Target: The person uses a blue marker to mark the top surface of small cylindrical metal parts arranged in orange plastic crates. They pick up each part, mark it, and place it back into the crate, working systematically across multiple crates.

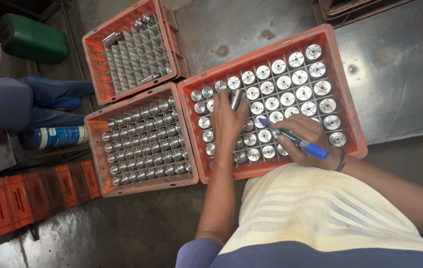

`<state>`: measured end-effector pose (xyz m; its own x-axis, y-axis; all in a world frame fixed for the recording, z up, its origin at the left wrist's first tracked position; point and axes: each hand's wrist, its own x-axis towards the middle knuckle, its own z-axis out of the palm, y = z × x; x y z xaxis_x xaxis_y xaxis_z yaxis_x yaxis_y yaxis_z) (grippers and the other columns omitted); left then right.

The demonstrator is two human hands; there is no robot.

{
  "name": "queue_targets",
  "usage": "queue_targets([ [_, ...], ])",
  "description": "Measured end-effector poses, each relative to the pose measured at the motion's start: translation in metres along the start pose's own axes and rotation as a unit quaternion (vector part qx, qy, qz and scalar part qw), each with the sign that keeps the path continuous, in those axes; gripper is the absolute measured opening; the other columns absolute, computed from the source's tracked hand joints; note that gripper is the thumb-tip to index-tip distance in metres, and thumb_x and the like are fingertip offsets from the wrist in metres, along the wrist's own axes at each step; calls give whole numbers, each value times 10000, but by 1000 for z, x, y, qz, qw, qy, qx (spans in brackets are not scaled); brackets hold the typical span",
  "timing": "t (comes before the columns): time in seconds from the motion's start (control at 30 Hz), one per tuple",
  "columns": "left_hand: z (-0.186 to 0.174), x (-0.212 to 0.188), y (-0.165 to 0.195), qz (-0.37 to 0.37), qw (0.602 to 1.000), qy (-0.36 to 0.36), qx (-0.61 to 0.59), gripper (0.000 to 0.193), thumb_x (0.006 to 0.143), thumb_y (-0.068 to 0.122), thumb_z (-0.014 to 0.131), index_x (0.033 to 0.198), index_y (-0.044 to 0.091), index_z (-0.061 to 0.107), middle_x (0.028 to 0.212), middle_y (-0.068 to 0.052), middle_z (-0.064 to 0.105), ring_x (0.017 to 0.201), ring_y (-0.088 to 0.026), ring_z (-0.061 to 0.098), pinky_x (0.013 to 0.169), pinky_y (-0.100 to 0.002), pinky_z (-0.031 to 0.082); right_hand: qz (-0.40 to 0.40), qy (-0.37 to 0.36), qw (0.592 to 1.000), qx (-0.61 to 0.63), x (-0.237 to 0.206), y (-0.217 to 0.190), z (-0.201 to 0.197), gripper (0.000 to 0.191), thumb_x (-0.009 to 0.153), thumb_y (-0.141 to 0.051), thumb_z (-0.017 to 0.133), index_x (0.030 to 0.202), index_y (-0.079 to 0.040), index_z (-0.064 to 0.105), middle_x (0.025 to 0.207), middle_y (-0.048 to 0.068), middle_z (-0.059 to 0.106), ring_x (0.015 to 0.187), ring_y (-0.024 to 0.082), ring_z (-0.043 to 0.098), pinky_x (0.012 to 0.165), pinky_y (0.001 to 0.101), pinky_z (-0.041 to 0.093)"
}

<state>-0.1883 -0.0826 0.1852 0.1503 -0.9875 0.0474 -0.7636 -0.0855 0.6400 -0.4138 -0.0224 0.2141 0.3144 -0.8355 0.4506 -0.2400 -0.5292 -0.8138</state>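
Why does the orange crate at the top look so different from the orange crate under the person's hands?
The top crate shows mostly bare grey dividers, with only a few metal parts near its edges; the crate under the hands has round metal parts standing in nearly every cell. The top crate looks smaller. Nobody touches it, while the left hand holds a metal cylinder and the right hand a blue marker over the other. Both are orange with grid dividers.

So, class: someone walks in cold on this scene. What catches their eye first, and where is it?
Probably the orange crate at centre, its grid packed with shiny round metal parts. Over it, the right hand holds a blue marker tip-down on a part, while the left hand has its grip on a metal cylinder. Two more orange crates sit to the left.
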Motion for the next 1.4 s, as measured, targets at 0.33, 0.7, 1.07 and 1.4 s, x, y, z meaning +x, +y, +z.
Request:
queue_targets([
  [0.33, 16, 54, -11, -21, 991, 13, 134, 526, 615, 310, 920, 1029, 31, 753, 995, -162, 673, 835, -324, 686, 670, -467, 533, 15, -4, 1000, -12, -2, 4, -3, 219, 888, -48, 703, 1102, -6, 684, 920, 142, 708, 841, 269, 702, 731, 372, 543],
  [0.7, -7, 27, -23, -145, 735, -123, -651, 395, 950, 368, 605, 1176, 59, 702, 941, -68, 709, 758, -158, 686, 672, -296, 568, -93, -46, 994, -30, 14, 1, -4, 231, 822, -90, 726, 1037, -15, 693, 849, 116, 687, 744, 282, 652, 681, 404, 500],
  [1.07, 40, -15, -13, -194, 775, -140, -585, 424, 1053, 399, 507, 1157, 19, 661, 849, -47, 659, 649, -100, 585, 558, -240, 482, -54, -29, 998, -22, 4, 6, 9, 228, 839, -59, 705, 1058, 3, 694, 863, 122, 681, 743, 280, 645, 694, 400, 502],
  [1.4, 30, 0, -21, -142, 790, -148, -577, 251, 965, 258, 525, 1128, 69, 492, 830, -165, 686, 589, -212, 668, 505, -334, 570, -58, -57, 997, 0, 6, 2, 10, 196, 849, -60, 692, 1036, -1, 690, 845, 130, 698, 759, 279, 671, 707, 398, 519],
])
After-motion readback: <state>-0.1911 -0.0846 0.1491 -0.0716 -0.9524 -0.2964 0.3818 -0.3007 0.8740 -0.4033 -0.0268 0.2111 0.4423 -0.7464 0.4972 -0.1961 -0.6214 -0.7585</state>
